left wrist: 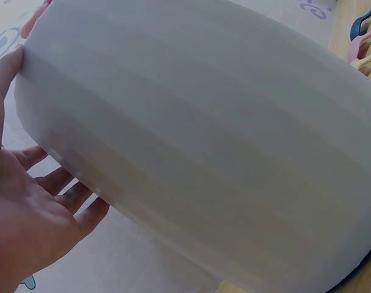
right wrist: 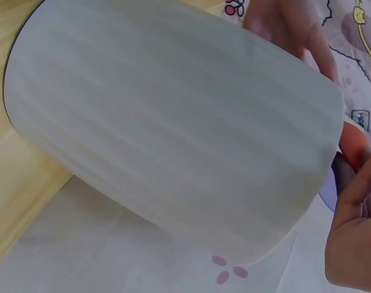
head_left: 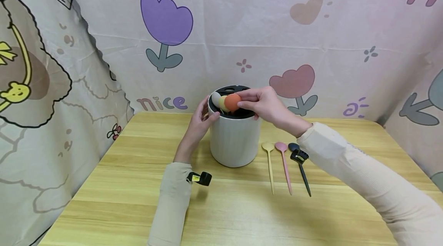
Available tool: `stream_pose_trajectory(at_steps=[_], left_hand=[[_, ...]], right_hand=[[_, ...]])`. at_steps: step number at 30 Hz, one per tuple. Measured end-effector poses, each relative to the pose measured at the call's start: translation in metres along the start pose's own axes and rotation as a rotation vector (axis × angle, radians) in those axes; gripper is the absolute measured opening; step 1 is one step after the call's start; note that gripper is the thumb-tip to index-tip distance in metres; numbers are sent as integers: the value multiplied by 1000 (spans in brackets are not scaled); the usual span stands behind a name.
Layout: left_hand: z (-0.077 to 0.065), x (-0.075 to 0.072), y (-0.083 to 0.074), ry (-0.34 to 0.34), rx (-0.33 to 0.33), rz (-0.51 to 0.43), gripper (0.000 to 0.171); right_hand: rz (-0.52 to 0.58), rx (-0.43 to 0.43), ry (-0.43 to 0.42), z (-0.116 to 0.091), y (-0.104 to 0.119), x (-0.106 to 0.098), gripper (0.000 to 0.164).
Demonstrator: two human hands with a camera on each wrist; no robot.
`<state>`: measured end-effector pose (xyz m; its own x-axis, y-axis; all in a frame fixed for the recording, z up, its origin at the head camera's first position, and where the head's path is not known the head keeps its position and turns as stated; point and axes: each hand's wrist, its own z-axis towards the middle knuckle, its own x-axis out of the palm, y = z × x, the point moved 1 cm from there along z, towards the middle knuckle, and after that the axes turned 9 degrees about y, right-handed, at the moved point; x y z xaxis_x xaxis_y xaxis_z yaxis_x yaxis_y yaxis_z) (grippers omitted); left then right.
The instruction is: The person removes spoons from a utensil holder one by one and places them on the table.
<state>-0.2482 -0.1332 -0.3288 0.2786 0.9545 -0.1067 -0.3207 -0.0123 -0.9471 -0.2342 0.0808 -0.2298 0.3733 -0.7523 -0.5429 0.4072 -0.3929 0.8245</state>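
Orange utensil (head_left: 232, 102): smooth, rounded head, plain matte orange, right at the tips of the right fingers (head_left: 248, 105) and over the holder's opening; handle's mostly hidden, so no clue on its shape.
Right fingers: nearly closed, thumb and index pinching that orange head.
Left fingers (head_left: 212, 118): spread but curved round the holder's side, thumb at the rim, gripping it.
White holder (head_left: 235, 142): chunky upright cylinder, faintly ribbed wall, black insert (head_left: 236, 88) with holes up top, sitting between both sets of fingers.
Heads poking out: a grey head (head_left: 216, 99) and a pale yellow head (head_left: 222, 103), between left thumb and right fingertips.
Lying on the wood-look surface (head_left: 121, 200): cream spoon (head_left: 267, 146), pink spoon (head_left: 281, 147), dark blue utensil (head_left: 294, 147), all slim-handled, lower than the right fingers.
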Motion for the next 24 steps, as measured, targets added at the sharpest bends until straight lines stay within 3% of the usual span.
stream_pose_trajectory(at_steps=[17,24], left_hand=[[0,-1,2,1,-2,7,74],[0,-2,1,7,-1,9,75]], right_hand=[[60,-16,21,1,7,-13,31],[47,-52,-21,1,16,-20,30]])
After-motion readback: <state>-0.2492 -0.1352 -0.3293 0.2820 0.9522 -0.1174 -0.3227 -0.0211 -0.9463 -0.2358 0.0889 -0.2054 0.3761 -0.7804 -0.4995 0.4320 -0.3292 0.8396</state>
